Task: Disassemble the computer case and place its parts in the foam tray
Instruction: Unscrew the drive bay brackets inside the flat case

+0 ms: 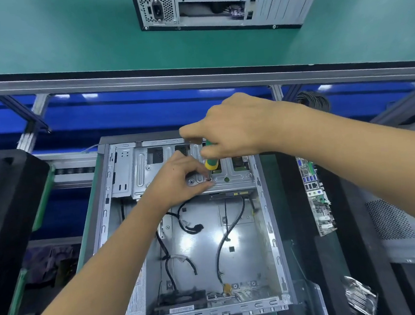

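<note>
No writing is legible; a white barcode sticker [181, 309] is too small to read. The open grey metal computer case [146, 275] lies beneath both hands, loose black cables [221, 241] inside. The right hand [234, 127] grips a green-and-yellow screwdriver [211, 164]; the left hand [178, 180] pinches at its tip on the silver drive bracket [137, 173].

Grey computer case [234, 243] lies open, cables [223, 238] inside.

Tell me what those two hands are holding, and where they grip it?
The right hand grips a green-and-yellow screwdriver by its handle top. The left hand pinches around the screwdriver's tip at the metal drive bracket; whether it holds a screw cannot be told.
</note>
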Motion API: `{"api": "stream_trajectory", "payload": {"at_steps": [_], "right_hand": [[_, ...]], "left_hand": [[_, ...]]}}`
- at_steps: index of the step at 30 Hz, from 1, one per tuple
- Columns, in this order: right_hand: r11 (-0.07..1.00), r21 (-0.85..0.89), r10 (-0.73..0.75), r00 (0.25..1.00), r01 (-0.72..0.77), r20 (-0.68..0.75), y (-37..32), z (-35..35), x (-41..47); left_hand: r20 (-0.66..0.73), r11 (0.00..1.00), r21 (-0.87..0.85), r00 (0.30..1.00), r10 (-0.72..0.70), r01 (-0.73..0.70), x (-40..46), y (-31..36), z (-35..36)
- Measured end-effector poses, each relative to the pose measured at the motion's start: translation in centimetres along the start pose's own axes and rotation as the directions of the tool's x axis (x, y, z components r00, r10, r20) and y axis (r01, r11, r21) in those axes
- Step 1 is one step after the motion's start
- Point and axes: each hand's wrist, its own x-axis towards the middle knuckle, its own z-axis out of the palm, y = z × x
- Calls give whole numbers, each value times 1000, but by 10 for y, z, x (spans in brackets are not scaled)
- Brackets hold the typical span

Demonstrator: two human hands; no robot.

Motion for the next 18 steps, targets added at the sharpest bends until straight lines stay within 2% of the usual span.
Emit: {"api": "stream_trajectory", "payload": {"at_steps": [3, 5, 10, 15, 16, 18], "right_hand": [[989, 141, -58, 996, 48, 69, 3, 0, 2], [984, 170, -70, 992, 51, 109, 4, 0, 3], [991, -132, 11, 1000, -8, 22, 3, 1, 6], [991, 107, -98, 989, 86, 114, 5, -2, 7], [990, 122, -90, 989, 76, 120, 5, -2, 7], [999, 4, -34, 995, 34, 94, 4, 0, 8]], "left_hand": [[6, 1000, -1, 1000, 20, -20, 0, 0, 0], [13, 1000, 9, 1000, 17, -17, 1, -1, 0], [15, 1000, 25, 1000, 3, -3, 0, -1, -1], [18, 999, 32, 1000, 14, -15, 1, -1, -1], [21, 999, 33, 1000, 13, -13, 1, -1, -1], [19, 999, 31, 1000, 6, -7, 1, -1, -2]]}}
